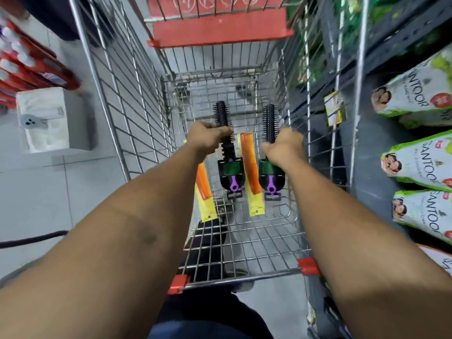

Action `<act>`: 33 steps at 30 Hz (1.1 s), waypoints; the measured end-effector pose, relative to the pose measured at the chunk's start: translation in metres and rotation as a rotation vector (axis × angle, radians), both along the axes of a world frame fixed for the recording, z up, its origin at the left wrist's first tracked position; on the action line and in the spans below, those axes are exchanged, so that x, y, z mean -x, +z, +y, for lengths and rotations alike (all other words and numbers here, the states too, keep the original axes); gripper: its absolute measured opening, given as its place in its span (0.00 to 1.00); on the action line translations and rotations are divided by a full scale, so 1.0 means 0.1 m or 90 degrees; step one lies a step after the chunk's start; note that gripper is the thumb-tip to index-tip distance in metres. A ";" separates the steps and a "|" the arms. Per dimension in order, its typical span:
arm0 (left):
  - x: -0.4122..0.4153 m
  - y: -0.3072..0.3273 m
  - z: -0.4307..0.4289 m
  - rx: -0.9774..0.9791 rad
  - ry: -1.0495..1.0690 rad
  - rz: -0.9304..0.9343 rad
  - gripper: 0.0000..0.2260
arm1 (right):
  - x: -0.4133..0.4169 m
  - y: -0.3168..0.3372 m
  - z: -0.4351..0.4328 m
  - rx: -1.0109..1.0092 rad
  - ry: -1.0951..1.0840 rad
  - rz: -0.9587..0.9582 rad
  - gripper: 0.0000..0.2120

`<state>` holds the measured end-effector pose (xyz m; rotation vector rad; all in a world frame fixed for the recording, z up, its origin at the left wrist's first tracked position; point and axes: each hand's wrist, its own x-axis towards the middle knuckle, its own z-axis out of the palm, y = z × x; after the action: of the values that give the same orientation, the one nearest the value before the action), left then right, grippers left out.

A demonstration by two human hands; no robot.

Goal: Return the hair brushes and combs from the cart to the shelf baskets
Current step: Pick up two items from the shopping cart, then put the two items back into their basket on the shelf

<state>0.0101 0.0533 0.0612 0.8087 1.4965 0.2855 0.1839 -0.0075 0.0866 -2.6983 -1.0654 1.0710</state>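
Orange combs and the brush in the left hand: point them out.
Left orange comb (202, 179), head view, orange spine.
Right orange comb (247, 157), head view, orange body.
Left brush (223, 115), head view, bristle barrel above the left hand (208, 140).

We've got a cart (244, 243) of bare metal wire, kinda dull silver, with glossy red plastic caps (308, 266) on the handle corners. The two round brushes (223, 116) look like matt black plastic with stiff bristles and shiny purple handles, and the orange combs (249, 162) are smooth translucent plastic on yellow card. Floor tiles (49, 187) are smooth pale grey, and the soap pouches (415, 165) look like glossy film.
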 end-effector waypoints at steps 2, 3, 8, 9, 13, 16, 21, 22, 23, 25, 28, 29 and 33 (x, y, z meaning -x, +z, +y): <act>-0.03 0.25 0.10 -0.012 0.006 -0.036 0.08 | 0.00 0.22 0.04 -0.044 0.002 -0.009 0.11; -0.05 0.39 0.15 -0.022 -0.001 -0.051 0.07 | -0.01 0.35 0.07 -0.072 0.003 -0.015 0.13; -0.08 1.14 0.32 -0.071 -0.063 -0.135 0.09 | -0.13 1.11 0.10 -0.181 0.023 -0.081 0.16; -0.09 1.30 0.34 -0.082 -0.076 -0.149 0.07 | -0.13 1.26 0.09 -0.206 0.023 -0.084 0.15; -0.16 2.06 0.34 -0.153 -0.132 -0.191 0.04 | -0.11 1.90 -0.02 -0.301 0.020 -0.105 0.12; -0.17 2.53 0.32 -0.211 -0.169 -0.209 0.04 | -0.11 2.41 -0.15 -0.349 0.022 -0.142 0.13; -0.27 3.39 0.16 -0.295 -0.176 -0.256 0.04 | -0.23 3.32 -0.53 -0.456 -0.015 -0.197 0.14; -0.30 3.51 0.14 -0.310 -0.179 -0.271 0.04 | -0.25 3.45 -0.58 -0.475 -0.022 -0.202 0.13; -0.34 3.66 0.12 -0.333 -0.185 -0.286 0.04 | -0.29 3.59 -0.63 -0.495 -0.029 -0.206 0.12; -0.43 3.96 -0.01 -0.373 -0.209 -0.321 0.03 | -0.38 3.87 -0.81 -0.530 -0.048 -0.215 0.13; -0.59 4.44 -0.22 -0.409 -0.250 -0.364 0.04 | -0.55 4.26 -1.07 -0.585 -0.090 -0.243 0.14; -0.64 4.56 -0.27 -0.413 -0.263 -0.373 0.04 | -0.60 4.36 -1.15 -0.599 -0.106 -0.251 0.15; -0.90 4.99 -0.52 -0.446 -0.310 -0.396 0.05 | -0.80 4.73 -1.61 -0.639 -0.157 -0.216 0.14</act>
<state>0.0997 0.0015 0.5607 1.4458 0.5670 0.6386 0.2639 -0.1685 0.5600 -2.0805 -0.9049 -0.0289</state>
